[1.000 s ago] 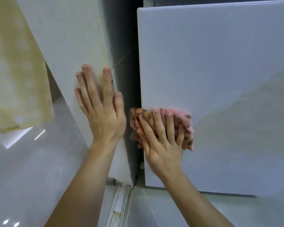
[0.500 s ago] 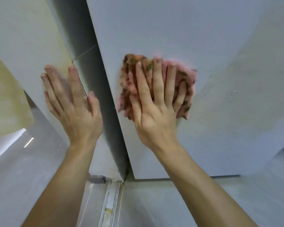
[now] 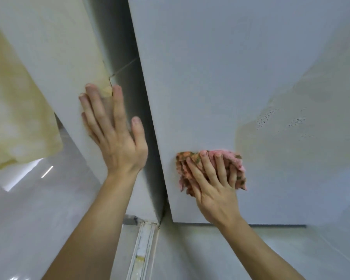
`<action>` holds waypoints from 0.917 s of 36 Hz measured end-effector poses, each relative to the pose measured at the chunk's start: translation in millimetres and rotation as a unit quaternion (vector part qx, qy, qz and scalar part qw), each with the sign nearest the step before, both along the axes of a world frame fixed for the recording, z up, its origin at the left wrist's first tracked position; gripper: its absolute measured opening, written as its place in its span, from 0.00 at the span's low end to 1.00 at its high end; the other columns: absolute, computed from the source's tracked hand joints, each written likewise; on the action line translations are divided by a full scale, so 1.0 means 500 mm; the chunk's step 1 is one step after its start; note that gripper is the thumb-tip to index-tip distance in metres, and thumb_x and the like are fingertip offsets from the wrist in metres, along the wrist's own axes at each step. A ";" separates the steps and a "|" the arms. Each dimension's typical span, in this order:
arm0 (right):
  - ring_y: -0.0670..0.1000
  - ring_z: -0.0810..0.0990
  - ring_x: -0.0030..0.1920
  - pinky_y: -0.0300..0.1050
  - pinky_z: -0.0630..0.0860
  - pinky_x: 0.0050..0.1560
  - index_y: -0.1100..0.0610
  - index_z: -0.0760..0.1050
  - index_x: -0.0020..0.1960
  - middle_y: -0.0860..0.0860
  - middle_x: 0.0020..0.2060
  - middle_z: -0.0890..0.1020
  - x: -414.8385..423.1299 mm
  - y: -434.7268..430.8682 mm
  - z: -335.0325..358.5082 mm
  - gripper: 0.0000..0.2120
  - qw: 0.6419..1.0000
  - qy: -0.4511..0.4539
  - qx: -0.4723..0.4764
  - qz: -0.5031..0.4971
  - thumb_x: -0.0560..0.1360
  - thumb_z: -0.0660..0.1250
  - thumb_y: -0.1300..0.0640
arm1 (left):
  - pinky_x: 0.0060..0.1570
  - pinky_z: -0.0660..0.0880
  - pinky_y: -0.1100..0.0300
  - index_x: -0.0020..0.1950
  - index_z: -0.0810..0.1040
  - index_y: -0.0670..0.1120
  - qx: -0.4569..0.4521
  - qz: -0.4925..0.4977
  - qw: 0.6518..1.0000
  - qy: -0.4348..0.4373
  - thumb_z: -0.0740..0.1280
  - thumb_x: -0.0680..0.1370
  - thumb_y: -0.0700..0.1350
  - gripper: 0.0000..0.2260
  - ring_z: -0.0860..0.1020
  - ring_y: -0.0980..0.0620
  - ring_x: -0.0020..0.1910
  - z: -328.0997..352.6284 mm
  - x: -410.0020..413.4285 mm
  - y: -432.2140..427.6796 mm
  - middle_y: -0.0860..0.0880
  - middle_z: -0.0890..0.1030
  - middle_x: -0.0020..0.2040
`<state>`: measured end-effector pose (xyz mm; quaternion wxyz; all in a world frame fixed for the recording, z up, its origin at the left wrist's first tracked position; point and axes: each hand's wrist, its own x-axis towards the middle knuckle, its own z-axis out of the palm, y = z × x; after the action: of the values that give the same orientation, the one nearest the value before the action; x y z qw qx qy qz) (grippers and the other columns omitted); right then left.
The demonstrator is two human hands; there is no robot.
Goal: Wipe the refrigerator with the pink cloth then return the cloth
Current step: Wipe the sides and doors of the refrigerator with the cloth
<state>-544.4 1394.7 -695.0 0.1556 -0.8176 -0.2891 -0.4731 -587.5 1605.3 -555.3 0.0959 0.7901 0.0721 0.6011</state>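
Observation:
The white refrigerator (image 3: 220,77) fills the right and middle of the view, seen from close up. My right hand (image 3: 214,186) presses the bunched pink cloth (image 3: 235,165) flat against its lower front, near the left edge, with fingers straight over the cloth. A damp, faintly spotted patch (image 3: 291,138) spreads to the right of the cloth. My left hand (image 3: 113,134) lies flat with fingers spread on the white wall panel (image 3: 49,47) left of the fridge.
A dark gap (image 3: 133,98) separates the wall panel from the fridge. A pale yellow curtain (image 3: 14,110) hangs at far left. Glossy light floor tiles (image 3: 38,219) and a sliding-door track (image 3: 141,249) lie below.
My right hand has slid the cloth down the fridge front towards its bottom edge. The left hand stays flat on the wall panel; the view has shifted.

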 end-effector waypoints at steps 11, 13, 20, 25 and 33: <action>0.58 0.53 0.83 0.61 0.45 0.81 0.46 0.59 0.84 0.53 0.83 0.61 0.008 0.059 0.304 0.26 0.985 -0.050 0.164 -0.021 0.87 0.58 0.48 | 0.79 0.52 0.30 0.83 0.63 0.43 0.011 -0.020 1.000 0.013 0.54 0.86 0.51 0.26 0.55 0.29 0.82 -0.002 0.002 -0.040 0.30 0.59 0.82; 0.58 0.55 0.83 0.61 0.46 0.82 0.47 0.57 0.84 0.51 0.82 0.59 0.013 0.058 0.294 0.26 0.985 -0.072 0.158 -0.021 0.87 0.58 0.48 | 0.79 0.53 0.30 0.82 0.64 0.42 0.024 -0.038 0.999 0.011 0.53 0.87 0.51 0.25 0.56 0.30 0.82 -0.001 0.004 -0.056 0.30 0.59 0.82; 0.53 0.49 0.85 0.59 0.44 0.83 0.45 0.55 0.85 0.48 0.86 0.51 0.029 0.010 0.101 0.30 0.994 -0.076 0.079 0.013 0.86 0.60 0.48 | 0.78 0.58 0.33 0.83 0.61 0.47 0.047 -0.087 0.994 0.038 0.57 0.83 0.46 0.26 0.53 0.37 0.84 -0.030 0.027 -0.122 0.34 0.53 0.82; 0.52 0.48 0.85 0.58 0.43 0.82 0.44 0.58 0.84 0.46 0.86 0.51 0.028 -0.044 -0.025 0.32 0.999 -0.037 0.007 0.003 0.82 0.63 0.48 | 0.81 0.54 0.35 0.84 0.60 0.47 0.038 -0.057 0.997 0.029 0.56 0.85 0.47 0.26 0.49 0.42 0.86 -0.037 0.033 -0.135 0.36 0.53 0.83; 0.51 0.46 0.85 0.58 0.42 0.82 0.43 0.52 0.85 0.46 0.86 0.48 0.041 -0.055 0.133 0.28 0.997 -0.050 0.061 0.008 0.88 0.56 0.47 | 0.82 0.44 0.37 0.84 0.58 0.47 0.065 -0.058 0.995 0.040 0.61 0.83 0.43 0.29 0.48 0.32 0.84 -0.027 0.027 -0.164 0.32 0.56 0.82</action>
<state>-524.2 1367.0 -628.4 0.1943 -0.7794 -0.2741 -0.5288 -574.0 1523.2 -568.8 0.0765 0.8211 -0.0094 0.5656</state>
